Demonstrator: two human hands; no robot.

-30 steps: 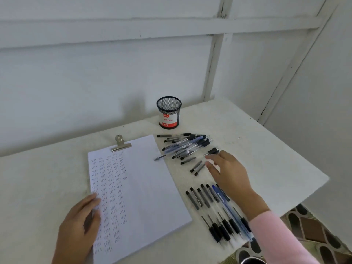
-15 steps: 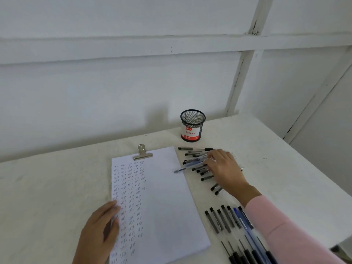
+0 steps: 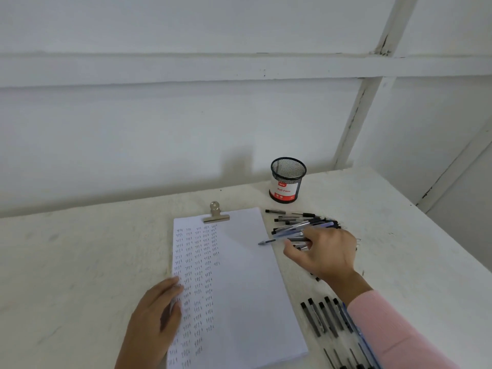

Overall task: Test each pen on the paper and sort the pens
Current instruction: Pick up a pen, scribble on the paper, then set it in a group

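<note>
A sheet of paper (image 3: 239,275) under a metal clip (image 3: 215,214) lies on the white table (image 3: 80,262), its left half filled with columns of small ink marks. My left hand (image 3: 151,323) rests flat on the paper's left edge and holds nothing. To the right of the clip lies a loose pile of pens (image 3: 295,221). A blue pen (image 3: 277,237) sticks out of it towards the paper. My right hand (image 3: 327,254) is on the near side of the pile, fingers curled down onto the pens. Whether it grips one is hidden. A neat row of pens (image 3: 319,318) lies near my right sleeve.
A black mesh pen cup (image 3: 287,179) with a red and white label stands behind the pile, near the white wall. The table's right edge runs diagonally close to the pens on the right.
My right hand has moved from beside the sorted row up onto the loose pile. The view has shifted, so everything sits further right in frame. My left hand stays on the paper.
</note>
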